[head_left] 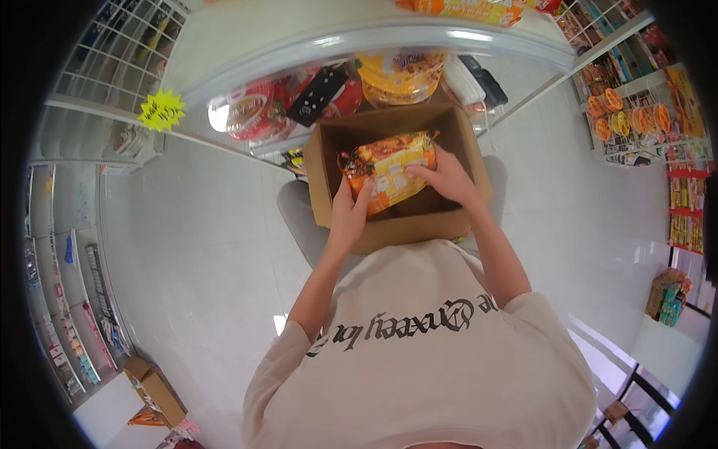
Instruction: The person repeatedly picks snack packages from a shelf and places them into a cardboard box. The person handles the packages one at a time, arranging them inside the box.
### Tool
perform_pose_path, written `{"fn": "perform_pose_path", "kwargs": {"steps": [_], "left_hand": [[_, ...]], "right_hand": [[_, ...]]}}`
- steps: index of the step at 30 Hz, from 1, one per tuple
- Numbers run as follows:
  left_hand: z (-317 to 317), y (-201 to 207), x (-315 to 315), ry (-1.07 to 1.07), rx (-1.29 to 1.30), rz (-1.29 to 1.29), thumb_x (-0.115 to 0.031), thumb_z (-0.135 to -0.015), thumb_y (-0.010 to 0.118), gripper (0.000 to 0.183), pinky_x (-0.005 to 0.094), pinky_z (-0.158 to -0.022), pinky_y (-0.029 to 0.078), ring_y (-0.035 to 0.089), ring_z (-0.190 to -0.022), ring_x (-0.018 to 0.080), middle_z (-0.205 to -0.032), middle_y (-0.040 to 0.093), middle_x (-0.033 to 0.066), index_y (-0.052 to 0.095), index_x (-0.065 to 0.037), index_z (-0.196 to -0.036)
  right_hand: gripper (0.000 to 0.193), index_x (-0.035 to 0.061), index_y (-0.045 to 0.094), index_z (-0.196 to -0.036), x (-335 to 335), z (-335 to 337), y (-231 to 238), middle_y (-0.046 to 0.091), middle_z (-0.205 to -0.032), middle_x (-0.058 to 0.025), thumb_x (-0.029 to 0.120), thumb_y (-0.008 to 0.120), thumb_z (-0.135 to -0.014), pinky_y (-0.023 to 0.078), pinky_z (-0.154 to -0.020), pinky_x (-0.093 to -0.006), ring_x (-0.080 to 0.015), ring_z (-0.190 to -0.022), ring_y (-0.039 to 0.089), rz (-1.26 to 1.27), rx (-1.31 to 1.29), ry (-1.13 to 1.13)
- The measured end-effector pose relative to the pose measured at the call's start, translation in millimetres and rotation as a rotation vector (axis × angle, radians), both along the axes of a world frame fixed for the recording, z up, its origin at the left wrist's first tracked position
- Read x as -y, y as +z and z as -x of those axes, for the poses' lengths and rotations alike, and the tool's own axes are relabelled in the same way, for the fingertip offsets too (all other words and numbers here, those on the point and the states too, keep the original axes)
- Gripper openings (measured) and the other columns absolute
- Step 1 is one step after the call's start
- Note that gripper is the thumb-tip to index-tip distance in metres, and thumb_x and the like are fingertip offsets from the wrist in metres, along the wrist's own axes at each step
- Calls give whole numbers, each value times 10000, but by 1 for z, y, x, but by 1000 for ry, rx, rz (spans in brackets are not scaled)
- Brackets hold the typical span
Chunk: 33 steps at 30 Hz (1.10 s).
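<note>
The orange-yellow packet (393, 168) is at the opening of the cardboard box (404, 230) — how deep, I cannot tell. The left hand (348, 215) is clamped on one end, the right hand (449, 178) on the other. Beyond the box are a red package (254, 112) and a yellow package (400, 81).

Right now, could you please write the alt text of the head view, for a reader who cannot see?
The person's left hand and right hand hold an orange and yellow packet over an open cardboard box. Red and yellow packages sit beyond the box, and stocked shelves stand at the far left.
</note>
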<state>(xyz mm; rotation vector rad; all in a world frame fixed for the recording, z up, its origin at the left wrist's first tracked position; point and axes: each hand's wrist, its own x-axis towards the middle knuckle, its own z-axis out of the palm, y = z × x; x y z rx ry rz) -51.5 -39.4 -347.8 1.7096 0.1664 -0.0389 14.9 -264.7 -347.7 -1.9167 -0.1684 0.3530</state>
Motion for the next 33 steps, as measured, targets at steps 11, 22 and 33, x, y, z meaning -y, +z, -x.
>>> {"fn": "perform_pose_path", "kwargs": {"steps": [11,22,33], "left_hand": [[10,-37,1,-290,396,-863,-219,-926,655,280,389,-857,503,642,-963,259,-1010,666,82,637,-54,-1151],[12,-37,2,-278,320,-820,-162,-914,633,109,377,-737,546,661,-852,247,-917,671,60,651,-81,-984],[9,-38,6,-241,426,-824,-104,-882,660,47,364,-617,534,653,-714,243,-803,653,46,674,-83,-921]], "right_hand": [[538,34,692,-1152,-18,-67,-60,735,-1071,-158,479,703,-851,583,-823,-423,-324,-986,720,1016,-86,322],[431,196,600,-1392,-29,-68,-187,608,-1396,-89,321,487,-995,501,-990,-480,-313,-1292,577,1021,-232,400],[452,164,609,-1386,-15,-46,-251,589,-1423,-103,343,507,-983,476,-1010,-512,-283,-1299,575,1190,-354,458]]}}
